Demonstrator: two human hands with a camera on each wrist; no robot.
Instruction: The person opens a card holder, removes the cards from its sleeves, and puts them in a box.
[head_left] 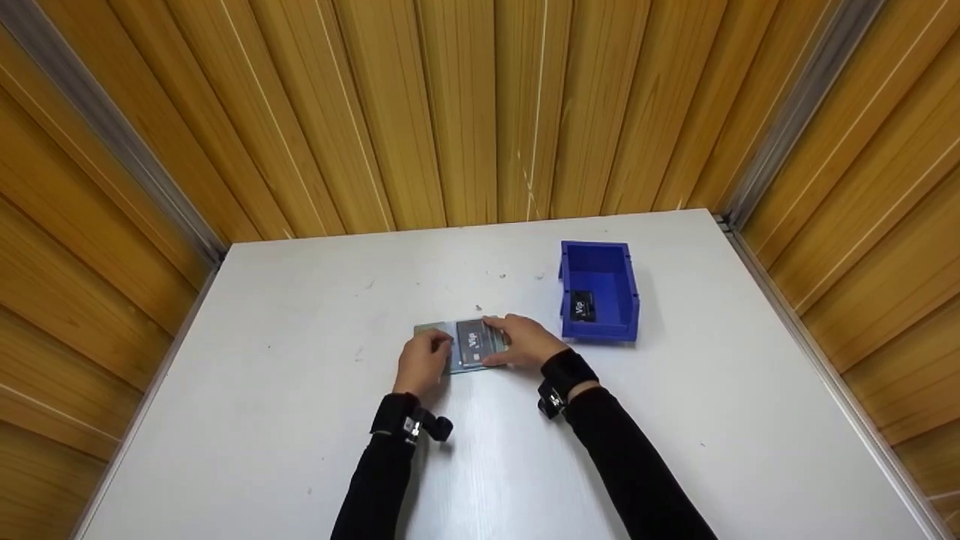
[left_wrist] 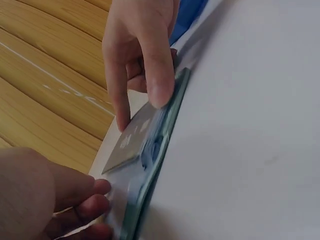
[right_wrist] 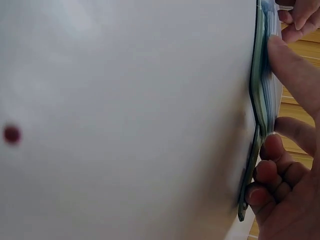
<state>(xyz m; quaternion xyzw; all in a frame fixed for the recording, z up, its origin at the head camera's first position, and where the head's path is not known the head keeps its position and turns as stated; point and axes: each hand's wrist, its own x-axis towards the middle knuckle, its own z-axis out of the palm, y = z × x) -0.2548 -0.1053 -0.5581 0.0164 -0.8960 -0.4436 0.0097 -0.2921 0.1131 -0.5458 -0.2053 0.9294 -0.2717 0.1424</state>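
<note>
A card holder [head_left: 457, 369] with a green cover and clear plastic sleeves lies spread on the white table. On its right half is a dark card [head_left: 471, 341] lettered "Vip". My right hand [head_left: 532, 342] grips that card by its near and far edges, thumb on the near one. Over the holder's left part, my left hand [head_left: 421, 365] has curled fingers and appears to pinch the edge of a clear sleeve [left_wrist: 117, 192]. From the right wrist view, the stacked sleeves show edge-on beside the thumb. Whether the card sits inside a sleeve cannot be told.
A blue bin [head_left: 633, 304] stands to the right of the holder, with another dark "Vip" card [head_left: 582, 306] in its near left corner. Wood-patterned walls [head_left: 465, 112] enclose the white table [head_left: 285, 420] at the back and sides.
</note>
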